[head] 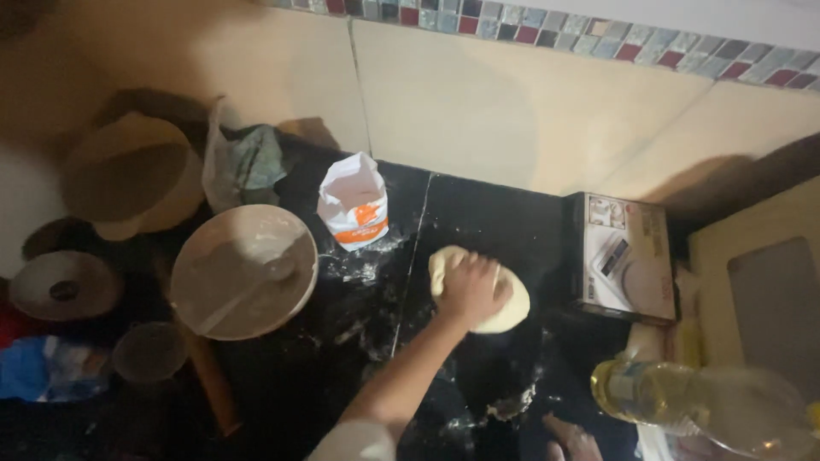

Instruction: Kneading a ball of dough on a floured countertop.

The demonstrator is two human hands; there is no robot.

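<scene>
On the black, flour-dusted stone table [342,358], a pale, soft lump of dough [504,307] lies near the middle, a little toward the back wall. One of the person's hands [470,288] presses down on it with the fingers curled over its top, gripping the dough; the forearm runs in from the lower middle of the view, and which hand this is cannot be told for certain, though it reads as the left. The other hand [571,440] shows only as a few fingertips at the near edge, close to the bottle; whether it is open or closed cannot be told.

Just behind and left of the dough stands an open white paper flour bag with an orange band [354,205], with spilled flour around its foot. Further left sits a round, flour-coated bowl with a utensil lying in it [243,271]. Behind that bowl are a crumpled clear plastic bag [243,162] and a large tan round container [132,175] in the back left corner. Along the left edge lie a roll of tape-like shape [64,286], a small dark cup [149,352] and a wooden rolling pin [209,380].

To the right of the dough, nearly beside it, stands a printed cardboard box [622,256]. At the near right corner a clear plastic bottle of yellow oil [683,405] lies on its side.
</scene>
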